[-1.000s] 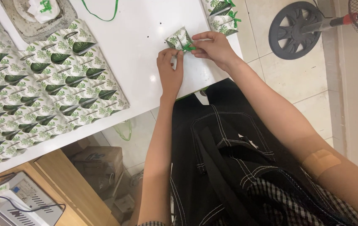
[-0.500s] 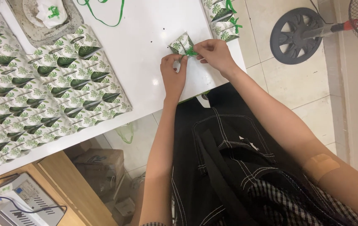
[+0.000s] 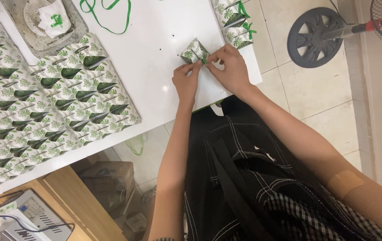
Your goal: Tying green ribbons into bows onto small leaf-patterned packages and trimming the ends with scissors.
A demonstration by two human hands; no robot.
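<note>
A small leaf-printed paper box point(image 3: 194, 50), folded to a pointed, pyramid-like shape in white and green, sits on a white tabletop point(image 3: 155, 76) at the fingertips of both hands. The left hand point(image 3: 186, 82) pinches its near corner with thumb and forefinger; the right hand point(image 3: 229, 67) pinches a thin green ribbon point(image 3: 204, 60) against the box's right edge, fingers curled. Just beyond the right hand, finished boxes tied with green bows point(image 3: 236, 22) stand in a short stack at the table edge. Well to the left of the left hand, rows of open paper boxes point(image 3: 43, 107) in the same print lie packed side by side, their insides hidden. Farther off, a grey speckled tray point(image 3: 77, 31) holds a white dish with crumpled white paper, beside a loose loop of green ribbon point(image 3: 110, 13).
</note>
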